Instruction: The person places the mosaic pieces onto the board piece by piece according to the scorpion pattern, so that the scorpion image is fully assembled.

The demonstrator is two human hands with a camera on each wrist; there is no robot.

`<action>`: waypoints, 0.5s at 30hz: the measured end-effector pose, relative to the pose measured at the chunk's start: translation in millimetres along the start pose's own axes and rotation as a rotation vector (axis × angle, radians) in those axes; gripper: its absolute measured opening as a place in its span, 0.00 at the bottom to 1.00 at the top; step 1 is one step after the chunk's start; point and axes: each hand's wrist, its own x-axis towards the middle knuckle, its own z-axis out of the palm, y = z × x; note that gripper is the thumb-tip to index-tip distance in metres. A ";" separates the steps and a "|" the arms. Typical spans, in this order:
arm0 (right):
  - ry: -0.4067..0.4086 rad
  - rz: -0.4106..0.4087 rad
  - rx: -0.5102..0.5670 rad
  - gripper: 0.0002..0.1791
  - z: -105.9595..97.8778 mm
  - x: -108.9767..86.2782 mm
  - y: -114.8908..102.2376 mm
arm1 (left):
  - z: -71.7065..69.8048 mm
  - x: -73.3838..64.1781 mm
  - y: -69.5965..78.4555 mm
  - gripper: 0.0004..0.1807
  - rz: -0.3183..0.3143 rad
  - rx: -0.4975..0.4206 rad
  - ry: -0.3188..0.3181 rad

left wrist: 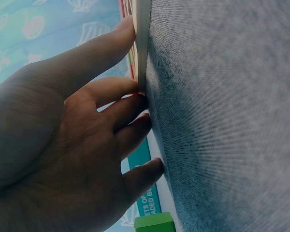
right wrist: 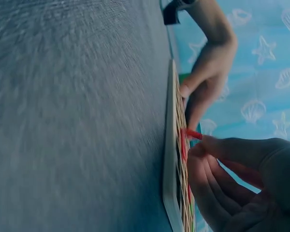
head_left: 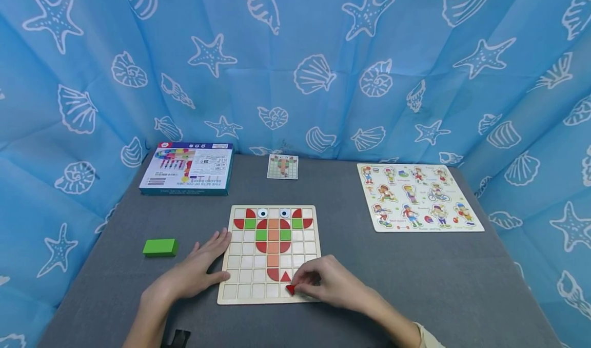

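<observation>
A square wooden grid board (head_left: pixel 247 289) lies in the middle of the table, with red, green and orange tiles and two eye tiles set in its cells. Between thumb and fingertips, my right hand (head_left: pixel 334 285) pinches a small red tile (head_left: pixel 290 289) over the lower part of the board. Just above that tile, a red triangle tile (head_left: pixel 285 276) sits in a cell. My left hand (head_left: pixel 191 271) rests at the board's left edge, fingers extended, thumb and fingertips touching the rim. In the right wrist view the pinched tile stands tilted close over the board.
A green block (head_left: pixel 160 247) lies left of my left hand. Behind the board is a small pattern card (head_left: pixel 282 167) showing a similar figure. A flat box (head_left: pixel 186 168) stands at back left, and a picture puzzle board (head_left: pixel 419 198) with sports figures lies at back right.
</observation>
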 end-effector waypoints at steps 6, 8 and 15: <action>0.013 -0.050 -0.150 0.03 11.4 11.0 -4.0 | -0.3 0.1 0.5 0.53 -0.003 -0.002 -0.006; 0.013 -0.059 -0.176 0.04 12.6 13.5 -4.7 | -0.3 0.3 0.6 0.53 -0.005 -0.002 -0.007; 0.006 -0.115 -0.303 0.05 15.7 17.8 -5.0 | 0.3 0.8 0.2 0.53 -0.010 0.000 -0.009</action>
